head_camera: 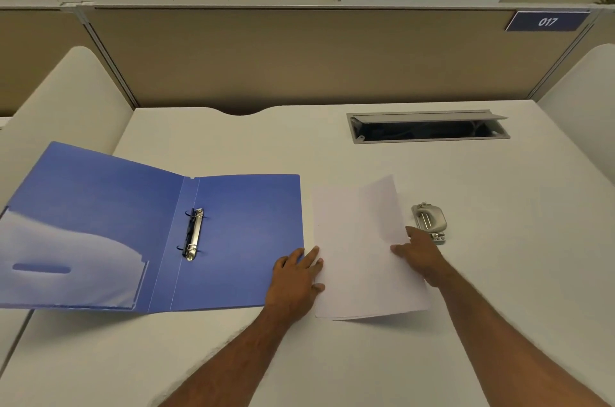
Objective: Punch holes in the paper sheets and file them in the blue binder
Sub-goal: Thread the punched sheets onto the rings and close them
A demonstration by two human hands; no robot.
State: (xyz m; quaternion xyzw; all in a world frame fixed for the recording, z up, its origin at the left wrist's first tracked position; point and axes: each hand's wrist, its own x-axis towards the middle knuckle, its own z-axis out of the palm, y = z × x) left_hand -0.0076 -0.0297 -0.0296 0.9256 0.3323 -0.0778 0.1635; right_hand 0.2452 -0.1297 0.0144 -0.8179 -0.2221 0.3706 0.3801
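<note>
The paper sheets [359,250] lie on the white worktop [499,273], between the open blue binder [239,240] on their left and the metal hole punch [428,222] on their right. The left hand [296,277] rests flat and open, its palm on the binder's right cover near the lower corner, its fingertips reaching onto the left edge of the sheets. The right hand [421,257] sits at the sheets' right edge, fingers spread and pressed against the paper, where the top sheet curls upward; whether it pinches that sheet or only pushes it I cannot tell. This hand is just beside the hole punch, its fingertips near the punch's lower end.

The paper is thin, plain white and matte, rectangular, slightly fanned at the bottom edge. The binder is smooth blue plastic, spread flat with a translucent pocket on the left inner cover and a two-ring metal clip [193,234] along the spine. The hole punch is small, rounded, and dull silver. The worktop is smooth and pale, with a grey cable tray [429,127] open at the back.
</note>
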